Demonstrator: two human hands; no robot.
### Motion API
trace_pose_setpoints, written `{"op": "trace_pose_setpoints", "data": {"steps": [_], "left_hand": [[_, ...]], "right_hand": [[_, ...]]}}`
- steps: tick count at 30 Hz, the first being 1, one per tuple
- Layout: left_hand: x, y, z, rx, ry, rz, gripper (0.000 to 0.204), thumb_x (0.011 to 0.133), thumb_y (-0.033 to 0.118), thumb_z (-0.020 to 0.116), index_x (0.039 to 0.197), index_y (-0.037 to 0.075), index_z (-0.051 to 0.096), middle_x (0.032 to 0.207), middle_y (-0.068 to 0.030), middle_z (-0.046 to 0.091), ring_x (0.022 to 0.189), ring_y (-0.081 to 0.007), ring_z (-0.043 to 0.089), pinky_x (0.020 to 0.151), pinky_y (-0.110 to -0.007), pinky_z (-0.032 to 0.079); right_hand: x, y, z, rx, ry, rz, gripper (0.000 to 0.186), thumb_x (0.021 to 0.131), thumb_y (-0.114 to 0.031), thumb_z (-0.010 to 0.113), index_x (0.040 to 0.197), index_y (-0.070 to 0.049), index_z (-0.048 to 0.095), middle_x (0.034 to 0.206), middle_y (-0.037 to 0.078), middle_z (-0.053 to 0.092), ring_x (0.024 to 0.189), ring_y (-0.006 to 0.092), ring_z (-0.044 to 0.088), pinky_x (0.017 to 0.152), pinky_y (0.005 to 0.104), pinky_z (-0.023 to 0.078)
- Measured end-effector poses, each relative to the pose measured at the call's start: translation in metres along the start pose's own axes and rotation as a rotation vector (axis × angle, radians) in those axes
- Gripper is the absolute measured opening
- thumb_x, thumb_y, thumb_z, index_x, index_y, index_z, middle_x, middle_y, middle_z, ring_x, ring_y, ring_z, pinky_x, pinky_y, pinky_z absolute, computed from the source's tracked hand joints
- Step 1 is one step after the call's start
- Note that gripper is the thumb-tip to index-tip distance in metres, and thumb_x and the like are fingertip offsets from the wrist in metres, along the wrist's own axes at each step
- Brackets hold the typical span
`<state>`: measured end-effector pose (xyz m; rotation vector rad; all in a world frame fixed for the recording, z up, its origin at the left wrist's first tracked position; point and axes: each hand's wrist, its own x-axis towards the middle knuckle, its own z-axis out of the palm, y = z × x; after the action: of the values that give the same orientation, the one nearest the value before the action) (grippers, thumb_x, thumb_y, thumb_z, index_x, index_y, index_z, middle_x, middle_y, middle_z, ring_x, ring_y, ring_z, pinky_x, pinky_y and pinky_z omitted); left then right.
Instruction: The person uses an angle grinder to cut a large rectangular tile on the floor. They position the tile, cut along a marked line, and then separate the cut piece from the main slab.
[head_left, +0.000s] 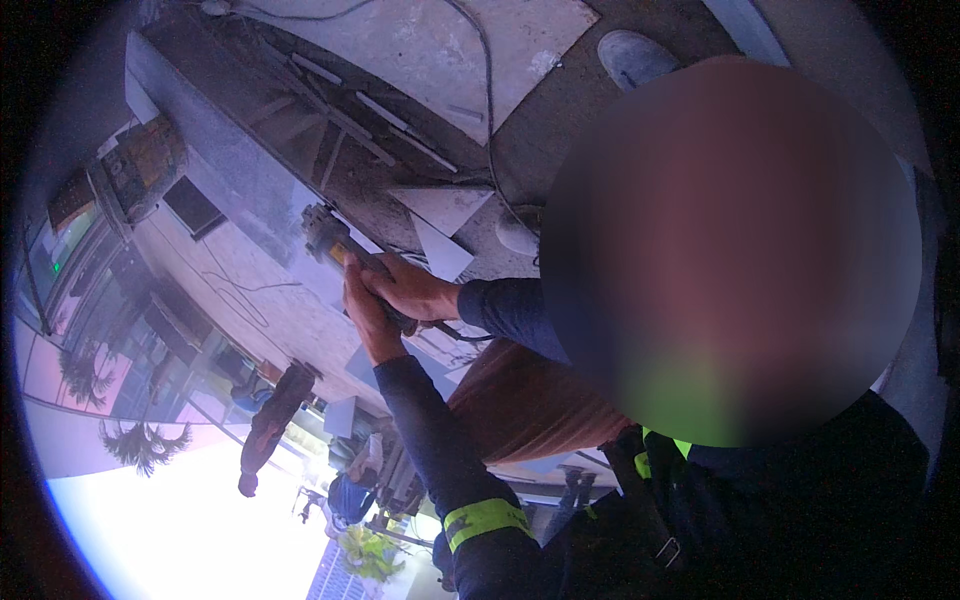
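Both my hands grip one angle grinder, its grey body [330, 234] pointing to the upper left. My left hand [368, 305] is wrapped round its near side, the arm rising from the lower edge in a dark sleeve with a bright yellow-green band. My right hand [418, 287] closes over the grinder's handle from the right. The grinder's head is beside the edge of a long pale slab [240, 185]. Its disc cannot be made out. A dark cord [466, 336] leaves the handle's rear.
Broken pale tile pieces [445, 208] and narrow strips [405, 130] lie beyond my hands, near a dusty board [430, 60]. A long cable [489, 110] crosses there. A shoe [637, 58] is at the top. A person [275, 425] appears upside down at lower left. A blurred disc covers the right.
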<state>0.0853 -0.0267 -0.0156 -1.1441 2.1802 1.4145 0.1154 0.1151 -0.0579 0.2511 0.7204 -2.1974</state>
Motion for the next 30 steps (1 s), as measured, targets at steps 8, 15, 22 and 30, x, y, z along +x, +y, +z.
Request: {"op": "trace_pose_setpoints", "data": {"steps": [8,15,22,30], "left_hand": [[-0.022,-0.002,0.008,-0.022,-0.027,0.000,0.053,0.105,0.049,0.059,0.116,-0.003,0.064,0.100,-0.0116,0.069,0.085,-0.0229,0.068,0.077,-0.037,0.056],[-0.009,-0.003,0.004,-0.036,-0.025,0.006,0.053,0.105,0.048,0.059,0.116,-0.003,0.064,0.100,-0.0119,0.069,0.086,-0.0227,0.068,0.077,-0.037,0.057],[0.009,-0.001,-0.001,-0.046,-0.047,0.040,0.050,0.106,0.045,0.058,0.117,-0.003,0.065,0.101,-0.0101,0.068,0.088,-0.0206,0.067,0.080,-0.037,0.056],[0.033,0.017,0.000,-0.144,-0.107,0.003,0.049,0.105,0.046,0.060,0.119,-0.001,0.063,0.103,-0.0083,0.066,0.092,-0.0202,0.066,0.081,-0.037,0.055]], "right_hand": [[-0.011,-0.003,-0.001,0.004,-0.017,-0.052,0.063,0.111,-0.052,0.039,0.151,-0.004,0.032,0.101,0.018,0.064,0.055,0.0163,0.064,0.038,0.0296,0.049],[-0.015,-0.012,-0.006,-0.065,-0.041,-0.003,0.063,0.111,-0.052,0.039,0.152,-0.005,0.031,0.102,0.019,0.065,0.056,0.0185,0.066,0.038,0.0291,0.049],[0.011,-0.005,-0.001,0.010,-0.014,0.021,0.064,0.111,-0.052,0.040,0.150,-0.003,0.032,0.112,0.022,0.063,0.077,0.0242,0.072,0.045,0.0323,0.057],[0.064,0.018,0.001,-0.157,0.069,-0.174,0.066,0.111,-0.052,0.040,0.146,0.003,0.035,0.119,0.023,0.063,0.087,0.0254,0.074,0.052,0.0323,0.060]]}}
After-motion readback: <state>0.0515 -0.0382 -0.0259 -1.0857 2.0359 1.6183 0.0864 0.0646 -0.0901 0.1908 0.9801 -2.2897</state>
